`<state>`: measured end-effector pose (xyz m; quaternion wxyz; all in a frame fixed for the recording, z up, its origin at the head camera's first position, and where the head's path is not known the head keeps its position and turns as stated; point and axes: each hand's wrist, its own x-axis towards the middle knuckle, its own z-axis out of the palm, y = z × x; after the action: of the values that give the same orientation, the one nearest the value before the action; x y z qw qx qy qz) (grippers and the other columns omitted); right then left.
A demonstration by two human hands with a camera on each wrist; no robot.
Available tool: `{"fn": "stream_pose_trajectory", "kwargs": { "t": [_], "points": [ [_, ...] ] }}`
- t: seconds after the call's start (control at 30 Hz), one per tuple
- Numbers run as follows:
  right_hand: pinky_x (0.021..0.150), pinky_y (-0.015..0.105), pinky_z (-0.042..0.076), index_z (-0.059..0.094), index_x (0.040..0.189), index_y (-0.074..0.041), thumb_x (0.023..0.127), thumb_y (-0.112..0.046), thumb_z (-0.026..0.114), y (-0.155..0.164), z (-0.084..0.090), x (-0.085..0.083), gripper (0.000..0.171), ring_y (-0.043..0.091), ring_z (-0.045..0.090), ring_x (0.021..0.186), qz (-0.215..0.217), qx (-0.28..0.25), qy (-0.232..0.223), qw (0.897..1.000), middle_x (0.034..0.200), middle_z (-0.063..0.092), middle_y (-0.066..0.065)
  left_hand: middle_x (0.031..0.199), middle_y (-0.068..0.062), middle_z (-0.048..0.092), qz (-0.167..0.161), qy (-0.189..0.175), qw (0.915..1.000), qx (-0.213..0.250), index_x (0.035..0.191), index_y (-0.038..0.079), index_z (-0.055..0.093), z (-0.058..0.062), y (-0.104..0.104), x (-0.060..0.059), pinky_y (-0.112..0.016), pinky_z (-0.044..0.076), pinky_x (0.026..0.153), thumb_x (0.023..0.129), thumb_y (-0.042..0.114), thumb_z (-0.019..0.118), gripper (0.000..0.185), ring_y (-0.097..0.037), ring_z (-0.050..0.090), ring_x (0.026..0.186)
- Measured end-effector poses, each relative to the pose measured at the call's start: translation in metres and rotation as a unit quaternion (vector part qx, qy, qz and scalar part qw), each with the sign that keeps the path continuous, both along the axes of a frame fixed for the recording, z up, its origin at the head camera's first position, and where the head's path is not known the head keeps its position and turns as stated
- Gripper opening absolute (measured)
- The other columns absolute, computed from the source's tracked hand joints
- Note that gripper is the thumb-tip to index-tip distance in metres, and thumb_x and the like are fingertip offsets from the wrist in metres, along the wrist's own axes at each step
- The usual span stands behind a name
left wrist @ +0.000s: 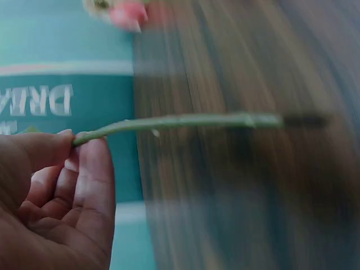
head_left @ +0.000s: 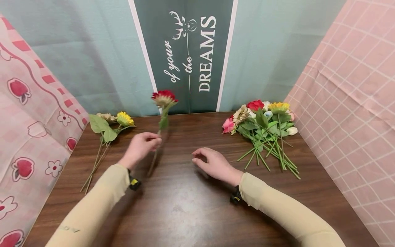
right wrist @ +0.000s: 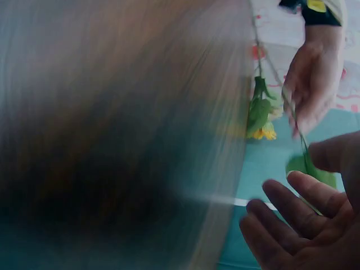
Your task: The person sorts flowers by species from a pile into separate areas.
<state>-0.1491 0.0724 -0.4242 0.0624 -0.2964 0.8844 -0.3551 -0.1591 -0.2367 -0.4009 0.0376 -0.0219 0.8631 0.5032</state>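
Left hand (head_left: 141, 147) pinches red-topped, green-stemmed artificial flower (head_left: 164, 120) over brown wood-grain table (head_left: 182, 212), left of its centre; stem grip likely spares the bloom. Right hand (head_left: 216, 165), table centre: thumb and fingers apart, empty. Multicolour artificial flower heap (head_left: 262, 120), table's far right.

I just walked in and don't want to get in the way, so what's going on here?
A person's left grip pinches the stem of a red flower, its bloom uppermost. Their right grip is open and holds nothing, nearer the middle of the table. A yellow flower and a beige flower lie at the left, while a larger mixed pile of flowers lies at the right.
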Motion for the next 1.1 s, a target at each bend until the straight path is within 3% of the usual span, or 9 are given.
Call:
{"fn": "stream_pose_trajectory", "kwargs": {
  "t": [0.07,0.17,0.3,0.43,0.57,0.73,0.93,1.1],
  "points": [
    [0.106,0.039,0.046,0.069,0.127,-0.011,0.102,-0.035,0.065,-0.001,0.001,-0.004,0.035,0.018,0.059,0.123,0.019,0.046,0.063,0.997,0.126,0.067,-0.001,0.11,-0.019,0.073,0.008,0.005,0.9981,-0.061,0.124,-0.001,0.07,0.005,-0.032,0.007,-0.038,0.059,0.076,0.103,0.023,0.064,0.033,-0.029,0.073,0.087],
    [0.112,0.04,0.041,0.065,0.134,-0.011,0.102,-0.04,0.064,-0.007,0.002,-0.009,0.044,0.022,0.054,0.13,0.043,0.087,0.118,0.988,0.133,0.064,0.002,0.104,-0.021,0.074,0.025,0.019,0.9899,-0.138,0.124,-0.003,0.07,0.012,-0.076,0.018,-0.036,0.056,0.071,0.103,0.023,0.062,0.035,-0.023,0.071,0.081],
    [0.118,0.042,0.033,0.058,0.144,-0.011,0.102,-0.047,0.06,-0.021,0.004,-0.012,0.056,0.027,0.045,0.14,0.066,0.121,0.147,0.98,0.145,0.057,0.007,0.092,-0.018,0.075,0.055,0.032,0.9764,-0.206,0.12,-0.006,0.071,0.017,-0.121,0.03,-0.033,0.05,0.065,0.103,0.022,0.06,0.035,-0.016,0.066,0.073],
    [0.124,0.045,0.02,0.048,0.152,-0.011,0.102,-0.051,0.057,-0.036,0.009,-0.013,0.065,0.031,0.032,0.149,0.088,0.145,0.17,0.971,0.156,0.046,0.011,0.084,-0.014,0.074,0.069,0.023,0.9691,-0.236,0.117,-0.009,0.071,0.013,-0.149,0.037,-0.032,0.049,0.063,0.102,0.02,0.059,0.035,-0.014,0.063,0.069],
    [0.125,0.044,0.015,0.045,0.155,-0.012,0.102,-0.054,0.055,-0.049,0.011,-0.012,0.068,0.031,0.028,0.151,0.104,0.154,0.171,0.968,0.159,0.042,0.01,0.081,-0.015,0.073,0.063,-0.005,0.9693,-0.238,0.115,-0.01,0.07,0.003,-0.159,0.038,-0.034,0.05,0.063,0.102,0.02,0.06,0.034,-0.016,0.065,0.068],
    [0.125,0.043,0.013,0.043,0.156,-0.013,0.103,-0.055,0.054,-0.054,0.01,-0.01,0.069,0.031,0.024,0.153,0.114,0.163,0.141,0.97,0.16,0.04,0.009,0.087,-0.019,0.071,0.072,-0.023,0.9732,-0.217,0.114,-0.013,0.062,-0.009,-0.159,0.036,-0.034,0.053,0.059,0.099,0.018,0.063,0.035,-0.016,0.067,0.066],
    [0.125,0.043,0.015,0.044,0.156,-0.015,0.102,-0.054,0.055,-0.047,0.007,-0.009,0.068,0.03,0.024,0.153,0.105,0.166,0.125,0.973,0.16,0.041,0.009,0.085,-0.017,0.069,0.088,-0.016,0.9726,-0.215,0.111,-0.01,0.058,-0.013,-0.157,0.035,-0.033,0.051,0.059,0.098,0.019,0.064,0.032,-0.015,0.064,0.065],
    [0.125,0.042,0.015,0.044,0.156,-0.015,0.103,-0.056,0.053,-0.039,0.002,-0.013,0.068,0.029,0.025,0.152,0.095,0.177,0.123,0.972,0.16,0.041,0.008,0.098,-0.026,0.068,0.089,0.015,0.9681,-0.234,0.115,-0.012,0.06,-0.013,-0.155,0.035,-0.049,0.052,0.073,0.099,0.027,0.065,0.043,-0.035,0.066,0.084]
  ]
}}
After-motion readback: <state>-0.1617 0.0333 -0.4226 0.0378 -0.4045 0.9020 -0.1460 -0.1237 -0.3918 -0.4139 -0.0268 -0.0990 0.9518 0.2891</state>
